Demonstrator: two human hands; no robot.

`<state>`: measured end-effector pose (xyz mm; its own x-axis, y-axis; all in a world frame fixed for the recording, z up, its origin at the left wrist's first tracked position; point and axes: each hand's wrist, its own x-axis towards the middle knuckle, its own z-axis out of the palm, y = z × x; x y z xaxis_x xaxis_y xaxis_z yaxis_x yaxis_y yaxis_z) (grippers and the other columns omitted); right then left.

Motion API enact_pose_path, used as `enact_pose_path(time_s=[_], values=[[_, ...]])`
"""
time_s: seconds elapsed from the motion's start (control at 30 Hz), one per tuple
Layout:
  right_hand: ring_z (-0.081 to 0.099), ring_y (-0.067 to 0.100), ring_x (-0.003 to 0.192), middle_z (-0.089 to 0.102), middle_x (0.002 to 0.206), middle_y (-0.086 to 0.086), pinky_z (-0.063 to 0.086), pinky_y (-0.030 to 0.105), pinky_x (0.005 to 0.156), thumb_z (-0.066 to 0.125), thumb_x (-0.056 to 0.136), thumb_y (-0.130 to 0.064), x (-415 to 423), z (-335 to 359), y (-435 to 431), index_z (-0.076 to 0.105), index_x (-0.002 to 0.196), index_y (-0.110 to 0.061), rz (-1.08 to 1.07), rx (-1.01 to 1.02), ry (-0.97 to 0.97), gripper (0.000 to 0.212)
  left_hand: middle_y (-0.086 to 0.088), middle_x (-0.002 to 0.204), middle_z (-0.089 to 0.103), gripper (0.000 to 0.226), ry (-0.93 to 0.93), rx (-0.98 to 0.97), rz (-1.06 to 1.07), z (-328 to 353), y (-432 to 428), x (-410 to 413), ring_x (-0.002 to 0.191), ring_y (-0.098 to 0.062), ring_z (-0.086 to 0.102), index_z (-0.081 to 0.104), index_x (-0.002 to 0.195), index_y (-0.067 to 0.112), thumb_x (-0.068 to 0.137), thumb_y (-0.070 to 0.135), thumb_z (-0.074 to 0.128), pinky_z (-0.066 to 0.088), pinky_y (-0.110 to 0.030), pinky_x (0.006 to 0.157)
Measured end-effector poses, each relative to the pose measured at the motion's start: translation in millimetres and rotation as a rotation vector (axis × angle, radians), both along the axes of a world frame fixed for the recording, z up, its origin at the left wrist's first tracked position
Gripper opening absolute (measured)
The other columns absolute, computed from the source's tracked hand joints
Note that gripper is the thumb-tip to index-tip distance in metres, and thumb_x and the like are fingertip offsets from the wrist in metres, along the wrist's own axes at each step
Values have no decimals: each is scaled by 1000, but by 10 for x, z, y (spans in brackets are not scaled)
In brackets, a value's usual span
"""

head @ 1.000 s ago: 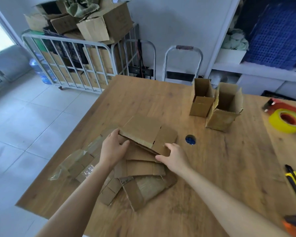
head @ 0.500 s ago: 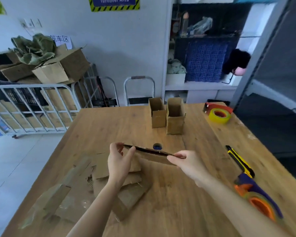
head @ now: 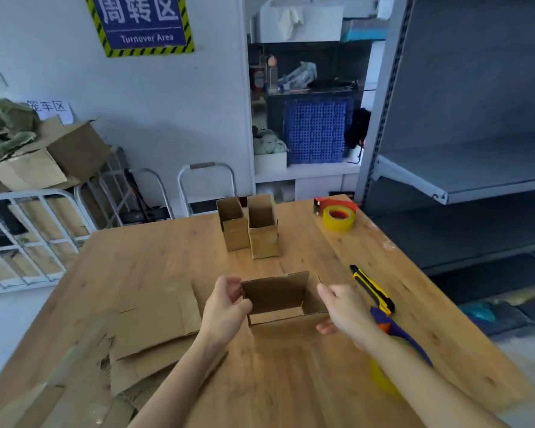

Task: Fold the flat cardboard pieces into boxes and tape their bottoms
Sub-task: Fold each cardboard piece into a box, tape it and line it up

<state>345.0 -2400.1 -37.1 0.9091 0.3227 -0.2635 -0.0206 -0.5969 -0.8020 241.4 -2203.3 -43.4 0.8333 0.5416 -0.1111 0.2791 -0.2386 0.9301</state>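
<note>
A small cardboard piece (head: 275, 296) is held open as a square tube above the wooden table (head: 173, 251). My left hand (head: 226, 310) grips its left side and my right hand (head: 345, 310) grips its right side. Flat cardboard pieces (head: 155, 322) lie in a loose pile to the left. Two folded boxes (head: 249, 230) stand upright at the table's far middle. A yellow tape roll with a red dispenser (head: 337, 216) lies far right. A purple and orange tape dispenser (head: 393, 332) lies partly hidden behind my right forearm.
A yellow and black utility knife (head: 372, 288) lies just right of my right hand. A metal cage cart (head: 28, 236) with cardboard stands left of the table. Grey metal shelving (head: 464, 177) rises on the right, close to the table's edge.
The flat piece lifted off the pile has been opened from a thin flat sheet into a square tube. My view has tilted up and both hands shifted right, toward the table's middle.
</note>
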Motion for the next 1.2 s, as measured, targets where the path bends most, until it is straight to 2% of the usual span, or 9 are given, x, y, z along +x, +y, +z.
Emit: enact_pose_path(time_s=[0.1,0.2,0.4,0.53,0.67,0.9,1.0,1.07,1.2], values=[[69,24,51,56,74,17,59,42,60,33,103,-33,124,-48,-69,56,82,-6,39,-64,-10,41,-2,117,63,40,49,-17,-22,-45,-67,46,110,-16,59,46,120,14,85,0,60,48,-23,84],[67,17,50,52,64,3,43,22,41,29,104,-31,161,-156,-120,46,71,-18,92,-164,-62,40,-1,121,61,38,93,-34,-14,-132,-191,62,115,-15,56,45,121,17,88,3,58,48,-32,96],[64,11,45,56,61,0,38,16,39,27,104,-31,296,-249,-114,42,72,-24,166,-203,-111,37,8,110,62,26,48,-5,103,-216,-293,134,105,-8,58,51,121,18,95,13,52,47,-25,87],[62,6,45,57,64,-6,40,13,41,27,105,-32,354,-262,-72,56,110,-17,222,-268,-172,33,8,120,61,38,74,21,57,-210,-341,170,114,-7,55,49,131,19,94,23,57,46,-28,96],[61,3,45,63,74,-4,42,11,42,26,105,-30,392,-263,-20,47,137,-15,217,-294,-193,41,10,119,64,40,71,80,39,-221,-310,206,117,-8,55,54,133,22,93,15,56,45,-36,103],[66,8,49,65,68,0,54,20,50,27,105,-32,573,-291,11,53,126,-11,221,-291,-164,39,13,137,53,47,195,332,-213,-197,-97,253,127,-5,46,45,143,26,97,22,50,34,-25,107],[69,22,78,64,81,3,51,28,59,40,102,-39,674,-205,70,59,107,-9,275,-373,-219,36,15,126,60,45,206,382,-261,-176,-89,290,112,2,52,47,141,30,97,21,46,40,-20,99],[64,24,100,66,103,5,51,30,74,51,97,-45,751,-161,128,60,118,-10,258,-386,-324,42,16,112,65,40,161,385,-234,-185,-158,279,99,6,55,54,132,33,97,17,44,41,-8,84],[60,13,74,58,72,-3,50,24,61,57,93,-48,823,-134,196,64,84,-16,305,-362,-428,34,17,98,67,34,71,357,-180,-232,-196,270,90,4,59,63,119,32,95,15,48,43,-7,73]])
